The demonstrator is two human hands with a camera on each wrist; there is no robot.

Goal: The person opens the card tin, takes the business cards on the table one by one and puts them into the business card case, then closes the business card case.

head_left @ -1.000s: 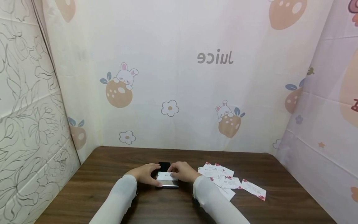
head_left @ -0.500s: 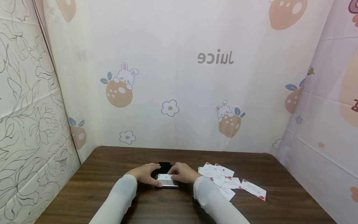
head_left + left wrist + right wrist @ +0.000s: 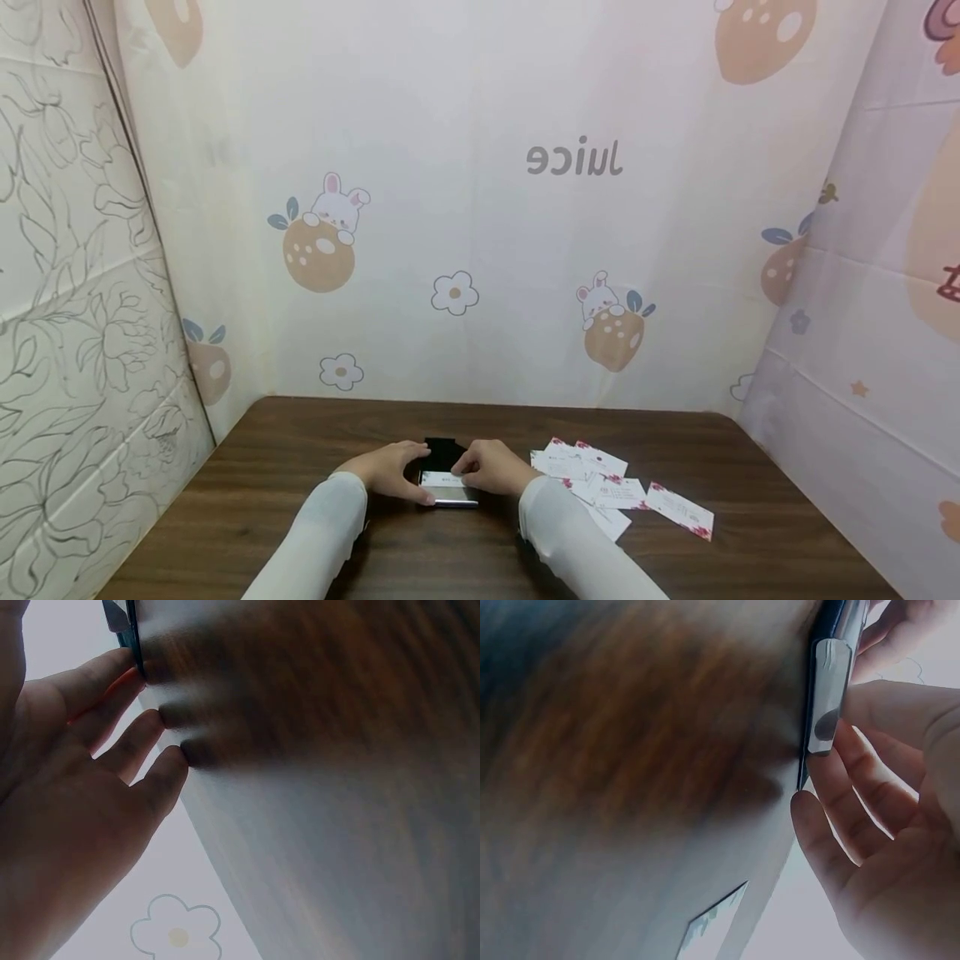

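Observation:
In the head view a business card case (image 3: 454,503) with a silvery front lies on the table, its black lid (image 3: 439,454) laid back away from me. My left hand (image 3: 384,471) holds the case's left side, thumb at the near corner and fingers toward the lid. A white business card (image 3: 439,479) sits partly within the case. My right hand (image 3: 497,468) pinches the card's right part with thumb and forefinger. The right wrist view shows the case's metal end (image 3: 831,686) beside the right thumb, with other fingers spread below.
Right of my right hand several white business cards with pink floral corners (image 3: 618,492) lie overlapping on the brown wooden table (image 3: 262,500). One card (image 3: 680,510) lies at the pile's right. A printed curtain (image 3: 480,208) hangs behind the table.
The card has slid toward me, deeper into the case, with my right fingers on it. My left hand has stayed at the case. The head view has shifted slightly.

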